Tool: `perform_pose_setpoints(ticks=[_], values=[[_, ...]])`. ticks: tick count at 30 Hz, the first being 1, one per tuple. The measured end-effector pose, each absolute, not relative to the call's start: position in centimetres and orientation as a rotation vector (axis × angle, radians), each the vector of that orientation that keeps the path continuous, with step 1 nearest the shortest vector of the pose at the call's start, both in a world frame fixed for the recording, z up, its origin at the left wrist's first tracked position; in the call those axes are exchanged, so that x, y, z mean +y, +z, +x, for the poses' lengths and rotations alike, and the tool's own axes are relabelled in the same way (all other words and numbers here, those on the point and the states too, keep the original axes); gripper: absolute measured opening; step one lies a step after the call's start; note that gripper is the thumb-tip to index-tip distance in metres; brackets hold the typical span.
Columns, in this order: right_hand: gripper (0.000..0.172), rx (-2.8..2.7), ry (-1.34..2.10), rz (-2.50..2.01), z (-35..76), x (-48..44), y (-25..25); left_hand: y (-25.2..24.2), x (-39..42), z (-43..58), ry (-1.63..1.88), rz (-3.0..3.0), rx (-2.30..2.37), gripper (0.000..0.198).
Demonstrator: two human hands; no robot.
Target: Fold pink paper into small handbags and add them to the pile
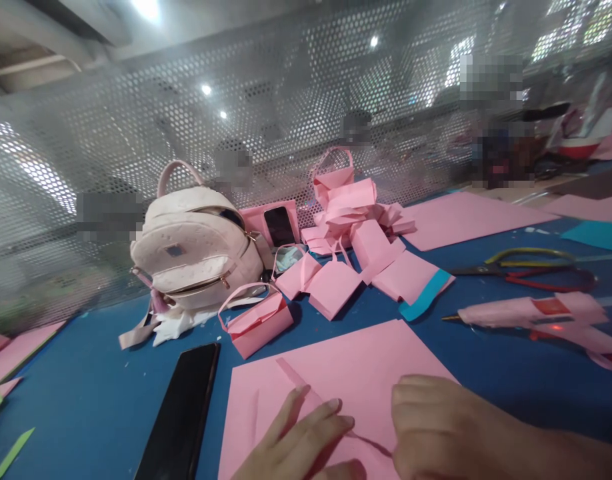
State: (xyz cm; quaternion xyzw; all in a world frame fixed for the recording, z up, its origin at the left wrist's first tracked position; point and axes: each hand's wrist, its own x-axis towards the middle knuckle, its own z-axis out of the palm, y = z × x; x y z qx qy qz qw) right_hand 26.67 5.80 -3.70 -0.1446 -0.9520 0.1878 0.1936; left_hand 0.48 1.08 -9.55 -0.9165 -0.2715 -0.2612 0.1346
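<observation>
A pink paper sheet [376, 353] lies flat on the table in front of me. Across it, a narrow pink paper strip [292, 373] runs at a slant toward the lower right. My left hand [306, 440] rests on the strip, fingers stretched out and apart. My right hand [436, 420] is closed like a fist around the strip's lower end; its fingertips are hidden. Just beyond the sheet stand small folded pink paper bags, one with a handle [260, 321] and another [335, 287] beside it.
A pink glue gun [531, 313] and scissors [526, 270] lie at the right. A black phone [181, 413] is on the left, with a pale backpack [199, 243] behind it. More folded pink paper [346, 200] is heaped at the back, before a perforated metal screen [286, 113].
</observation>
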Motion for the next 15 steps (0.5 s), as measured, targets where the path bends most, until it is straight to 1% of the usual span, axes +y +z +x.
perform_pose_setpoints(ticks=[2, 4, 5, 7, 10, 11, 13, 15], values=[[0.017, -2.647, 0.707, -0.502, 26.8, 5.9, -2.8, -8.7, 1.2, 0.4, -0.750, -2.652, -0.777, 0.022], [0.019, -2.629, 0.837, -0.561, 26.9, 5.8, -2.5, -7.8, 1.4, 0.3, -0.634, -2.643, -0.724, 0.025], [0.016, -2.624, 0.867, -0.601, 27.0, 5.7, -2.5, -7.4, 1.4, 0.2, -0.563, -2.627, -0.693, 0.028], [0.004, -2.605, 0.856, -0.682, 27.0, 5.2, -2.9, -6.8, 1.4, 0.1, -0.459, -2.574, -0.652, 0.032], [0.031, -2.528, 0.761, -0.788, 26.6, 4.4, -4.1, -6.9, 1.0, 0.1, -0.410, -2.483, -0.661, 0.035], [0.036, -2.499, 0.739, -0.804, 26.5, 4.3, -4.4, -7.1, 0.8, 0.2, -0.402, -2.456, -0.673, 0.036], [0.037, -2.466, 0.713, -0.821, 26.3, 4.4, -4.8, -7.9, 0.4, 0.5, -0.421, -2.397, -0.731, 0.035], [0.029, -2.470, 0.671, -0.826, 26.4, 5.3, -5.0, -8.9, -0.2, 0.9, -0.505, -2.336, -0.812, 0.031]])
